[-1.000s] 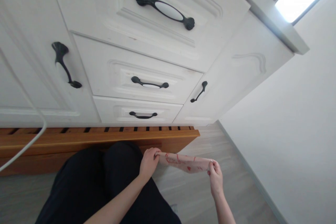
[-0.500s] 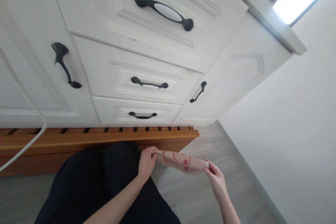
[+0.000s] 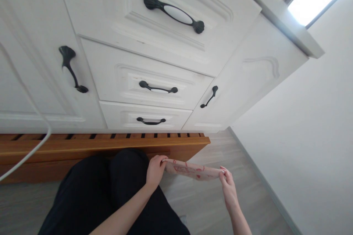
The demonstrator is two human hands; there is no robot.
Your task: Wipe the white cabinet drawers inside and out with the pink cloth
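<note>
A thin, pale pink bag (image 3: 190, 169) with red print, seemingly plastic, is stretched between my two hands over the floor, right of my knees. My left hand (image 3: 156, 170) is closed on its left upper corner, beside my dark-trousered knee. Thumb and fingers of my right hand (image 3: 227, 183) pinch the opposite corner. The bag's top edge runs fairly straight between the hands, dipping slightly to the right. Its lower part is foreshortened from above, so I cannot tell what is inside, if anything.
A white cabinet (image 3: 110, 51) with dark-handled drawers and doors stands in front. A slatted wooden ledge (image 3: 110, 147) runs along its base, before my knees. A white cable (image 3: 30, 154) hangs at the left. Grey floor (image 3: 248, 191) and a white wall (image 3: 309, 128) lie to the right.
My right hand has moved slightly right and up, and the bag is pulled straighter, showing more of its printed face. My left hand stays nearly in place.
</note>
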